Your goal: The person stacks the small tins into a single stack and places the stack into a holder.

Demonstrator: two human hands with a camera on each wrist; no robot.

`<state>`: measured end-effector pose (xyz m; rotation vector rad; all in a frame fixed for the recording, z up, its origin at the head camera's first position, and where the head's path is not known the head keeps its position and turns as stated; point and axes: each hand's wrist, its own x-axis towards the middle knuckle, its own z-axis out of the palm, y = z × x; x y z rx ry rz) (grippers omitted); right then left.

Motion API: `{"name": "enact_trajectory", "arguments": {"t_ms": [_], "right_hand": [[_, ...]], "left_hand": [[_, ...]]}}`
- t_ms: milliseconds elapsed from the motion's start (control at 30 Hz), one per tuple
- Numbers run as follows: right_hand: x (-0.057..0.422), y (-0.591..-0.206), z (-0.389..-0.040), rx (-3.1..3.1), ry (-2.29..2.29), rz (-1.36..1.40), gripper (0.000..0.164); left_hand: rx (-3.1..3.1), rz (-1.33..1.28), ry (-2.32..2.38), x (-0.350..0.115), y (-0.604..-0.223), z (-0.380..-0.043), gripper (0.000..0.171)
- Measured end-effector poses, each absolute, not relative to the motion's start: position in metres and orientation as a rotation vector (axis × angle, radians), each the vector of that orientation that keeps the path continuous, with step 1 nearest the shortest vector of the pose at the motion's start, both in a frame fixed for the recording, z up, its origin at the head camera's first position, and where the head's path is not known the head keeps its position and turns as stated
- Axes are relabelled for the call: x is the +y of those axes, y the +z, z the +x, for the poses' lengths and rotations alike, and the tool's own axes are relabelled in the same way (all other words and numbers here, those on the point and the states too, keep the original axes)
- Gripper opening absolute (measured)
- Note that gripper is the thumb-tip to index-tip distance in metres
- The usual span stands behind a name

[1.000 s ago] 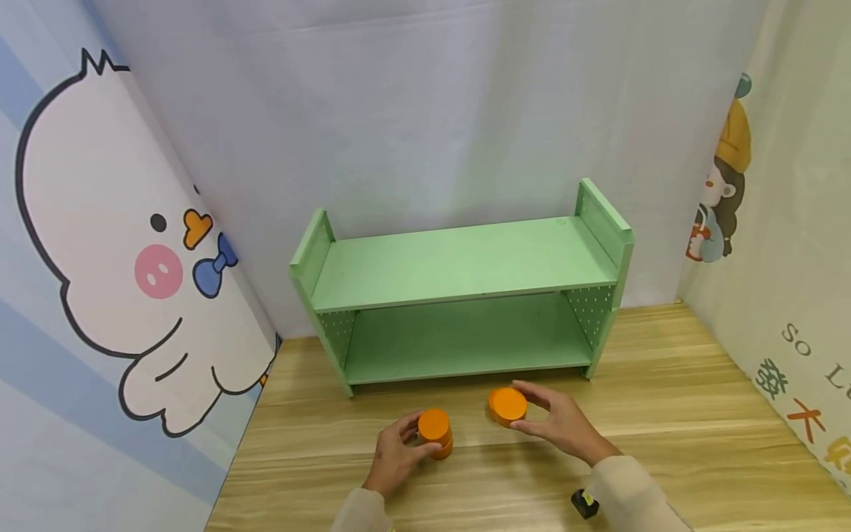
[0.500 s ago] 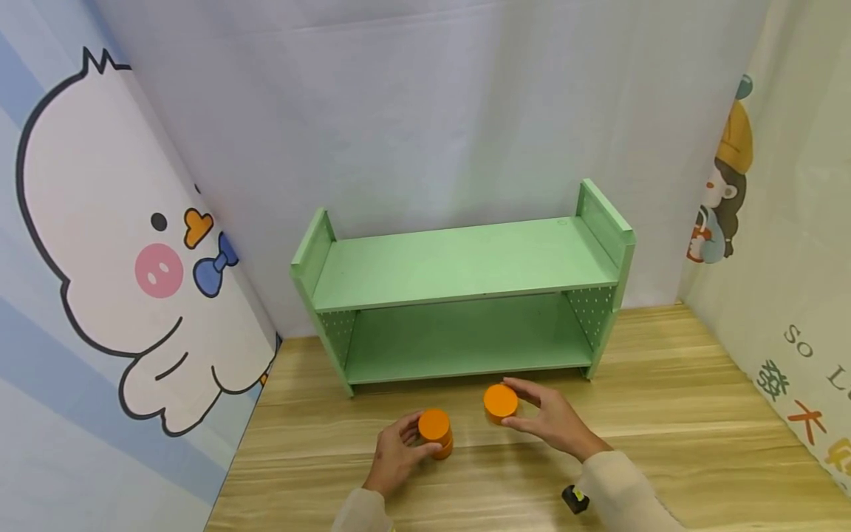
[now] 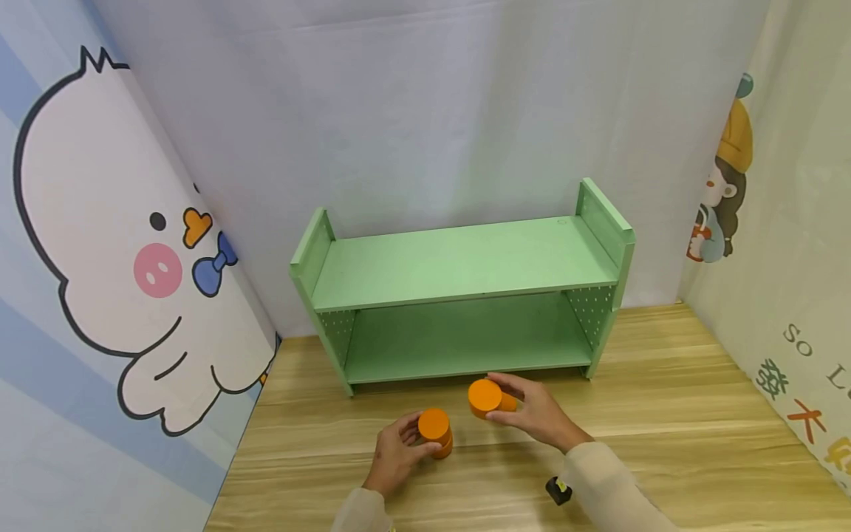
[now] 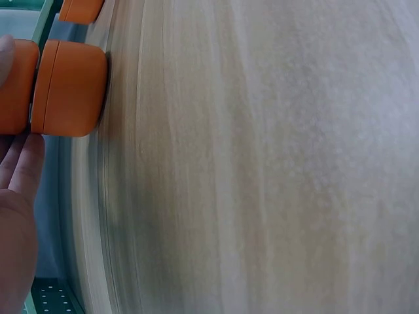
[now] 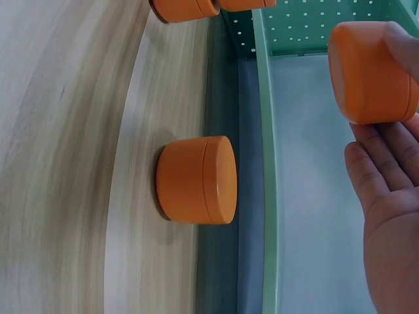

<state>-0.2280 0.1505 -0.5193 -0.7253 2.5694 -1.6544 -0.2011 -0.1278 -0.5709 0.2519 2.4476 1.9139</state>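
Observation:
Two orange lidded round jars stand stacked on the table: the upper jar (image 3: 434, 423) sits on the lower jar (image 4: 72, 88). My left hand (image 3: 395, 452) holds the upper one between thumb and fingers, with fingertips also near the lower jar's edge. To the right, my right hand (image 3: 537, 411) grips another orange jar (image 3: 484, 397) by its sides. In the right wrist view this held jar (image 5: 373, 72) is raised off the table. A further orange jar (image 5: 196, 180) stands on the table below it, partly hidden in the head view.
Behind the hands stands a green two-tier shelf (image 3: 465, 262) with perforated lower sides. Its front edge lies close beyond the jars. A small black object (image 3: 558, 490) is beside the right sleeve. Printed cloths hang around the wooden table (image 3: 665, 399).
My right hand has carried its jar leftward and slightly away, uncovering the jar standing beneath. The black object has shifted left along with the right sleeve. My left hand stays put on the stack.

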Motion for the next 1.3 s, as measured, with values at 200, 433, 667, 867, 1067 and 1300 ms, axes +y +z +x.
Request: {"name": "enact_trajectory", "arguments": {"t_ms": [200,433,667,867,1067,1300], "right_hand": [[0.146,-0.519,-0.23,2.568,-1.648,-0.748,0.063],[0.14,-0.518,-0.232,2.582,-1.633,-0.779,0.061],[0.134,-0.518,-0.233,2.575,-1.626,-0.8,0.062],[0.13,-0.517,-0.234,2.548,-1.637,-0.82,0.062],[0.127,-0.518,-0.235,2.523,-1.644,-0.817,0.062],[0.122,-0.52,-0.235,2.485,-1.662,-0.803,0.062]], "left_hand": [[2.454,0.266,1.909,-0.125,-0.55,-0.192,0.056],[2.456,0.258,1.909,-0.124,-0.544,-0.19,0.055],[2.435,0.257,1.932,-0.125,-0.547,-0.191,0.056],[2.432,0.259,1.932,-0.125,-0.546,-0.191,0.055],[2.433,0.241,1.93,-0.125,-0.544,-0.192,0.055],[2.435,0.253,1.93,-0.125,-0.544,-0.192,0.055]]}}
